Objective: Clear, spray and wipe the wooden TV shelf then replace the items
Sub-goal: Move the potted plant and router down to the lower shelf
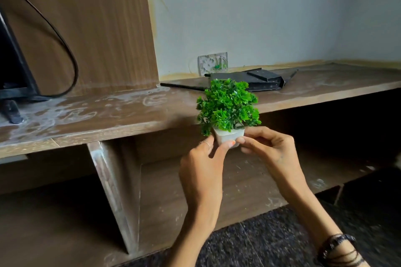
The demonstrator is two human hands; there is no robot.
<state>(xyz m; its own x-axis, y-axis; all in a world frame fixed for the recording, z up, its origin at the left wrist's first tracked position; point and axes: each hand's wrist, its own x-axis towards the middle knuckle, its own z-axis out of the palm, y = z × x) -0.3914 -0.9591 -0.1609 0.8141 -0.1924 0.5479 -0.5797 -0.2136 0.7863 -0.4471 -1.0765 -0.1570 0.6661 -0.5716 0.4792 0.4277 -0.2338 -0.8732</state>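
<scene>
At the far left, the TV stand (pixel 13 84) and its black cable (pixel 65 45) rest on the wooden TV shelf (pixel 130 110), whose top shows white streaks and looks not yet wiped clean. In front of the shelf edge, the left hand (pixel 201 165) and the right hand (pixel 267 147) both pinch the small white pot (pixel 227 136) of the artificial plant (pixel 226 106), held upright in the air. The grip is only by fingertips, so the pot could slip or tilt. Further right, the black router (pixel 249 81) lies on the shelf; the leaves could brush its antenna if the plant is put down close to it.
</scene>
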